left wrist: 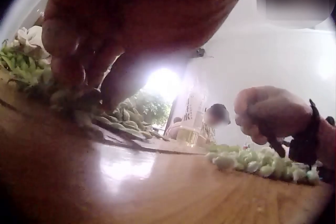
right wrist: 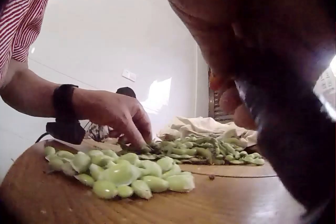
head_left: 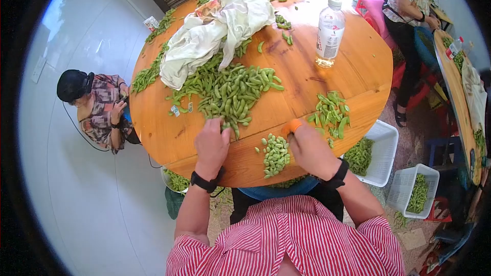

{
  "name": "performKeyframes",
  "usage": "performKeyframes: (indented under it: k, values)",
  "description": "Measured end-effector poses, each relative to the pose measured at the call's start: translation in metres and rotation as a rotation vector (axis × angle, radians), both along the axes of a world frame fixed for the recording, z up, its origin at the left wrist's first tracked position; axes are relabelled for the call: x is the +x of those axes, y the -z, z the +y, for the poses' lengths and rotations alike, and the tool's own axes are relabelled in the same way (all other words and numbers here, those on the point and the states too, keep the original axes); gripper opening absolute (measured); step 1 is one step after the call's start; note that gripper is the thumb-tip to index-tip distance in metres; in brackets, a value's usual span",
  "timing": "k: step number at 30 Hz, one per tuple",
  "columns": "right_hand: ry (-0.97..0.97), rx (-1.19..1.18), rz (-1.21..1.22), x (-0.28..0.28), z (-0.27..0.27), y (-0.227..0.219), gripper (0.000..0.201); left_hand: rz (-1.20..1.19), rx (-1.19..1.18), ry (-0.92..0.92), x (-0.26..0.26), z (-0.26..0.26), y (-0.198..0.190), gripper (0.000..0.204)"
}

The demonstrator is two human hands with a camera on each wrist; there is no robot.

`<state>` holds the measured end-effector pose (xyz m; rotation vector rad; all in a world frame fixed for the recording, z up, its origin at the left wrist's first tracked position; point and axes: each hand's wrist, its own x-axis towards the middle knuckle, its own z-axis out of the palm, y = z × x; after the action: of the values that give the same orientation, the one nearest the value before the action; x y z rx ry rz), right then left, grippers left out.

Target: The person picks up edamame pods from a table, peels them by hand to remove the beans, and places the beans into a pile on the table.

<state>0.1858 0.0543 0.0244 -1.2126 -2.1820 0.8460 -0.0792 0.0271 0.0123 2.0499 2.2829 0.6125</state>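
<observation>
My left hand [head_left: 211, 145] is at the near edge of a heap of green edamame pods [head_left: 227, 89], its thumb and fingertips pinching at a pod. In the right wrist view, those fingertips of the left hand [right wrist: 128, 121] come together among the pods. My right hand [head_left: 312, 151], an orange cover [head_left: 291, 127] on one finger, hovers beside a small pile of shelled beans [head_left: 276, 154]. Its fingers curl inward and the thumb looks dark; no pod shows in it. Past this hand lies a pile of flat green pods [head_left: 331, 115].
A white cloth [head_left: 220, 25] covers part of the heap. A clear bottle [head_left: 331, 33] stands at the right of the round wooden table [head_left: 302, 84]. White baskets [head_left: 384, 148] with green pods sit below on the right. Other people [head_left: 97, 102] sit or stand around.
</observation>
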Motion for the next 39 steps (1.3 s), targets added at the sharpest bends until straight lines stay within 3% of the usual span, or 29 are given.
performKeyframes:
  k: [2,6,8,12,14,15,17,18,20,28,30,37,39]
  values:
    - [0.014,0.149,0.184,0.006,0.004,-0.004,0.017,-0.078,0.091,-0.009,-0.006,-0.002,0.008,0.026]
    - [0.014,0.208,0.212,0.012,0.004,0.004,0.020,-0.248,0.155,-0.075,-0.006,-0.008,0.004,0.028]
    - [0.087,0.036,0.237,0.011,0.000,0.001,0.019,-0.561,0.139,-0.097,-0.004,-0.012,0.000,0.029]
    - [0.162,-0.046,0.139,0.015,0.002,0.000,0.017,-0.772,0.205,-0.141,0.009,-0.015,-0.006,0.020]
    - [0.058,0.109,0.249,0.012,0.001,-0.003,0.016,-1.102,0.088,-0.162,0.019,-0.018,-0.015,0.020]
    - [0.063,0.108,0.244,0.010,-0.001,-0.002,0.016,-1.107,0.083,-0.159,0.024,-0.019,-0.015,0.020]
    - [0.026,0.061,0.196,0.005,-0.007,0.000,0.019,-1.352,-0.054,-0.127,0.036,-0.022,-0.014,0.018]
    - [0.039,0.059,0.186,0.001,-0.010,-0.002,0.019,-1.361,-0.066,-0.119,0.042,-0.024,-0.013,0.018]
    - [0.063,-0.062,0.346,-0.007,-0.015,-0.006,0.022,-1.521,-0.222,-0.090,0.055,-0.028,-0.012,0.016]
    - [0.017,-0.081,0.288,-0.006,-0.016,0.009,0.021,-1.448,-0.359,-0.026,0.085,-0.037,-0.020,0.016]
    - [0.038,-0.088,0.175,-0.004,-0.017,0.007,0.019,-1.362,-0.373,-0.009,0.089,-0.036,-0.024,0.016]
    - [0.016,-0.096,0.157,-0.002,-0.020,0.002,0.017,-1.429,-0.299,0.044,0.094,-0.035,-0.012,0.013]
    - [0.017,-0.003,0.087,-0.003,-0.020,0.008,0.016,-1.347,-0.305,0.046,0.095,-0.036,-0.012,0.013]
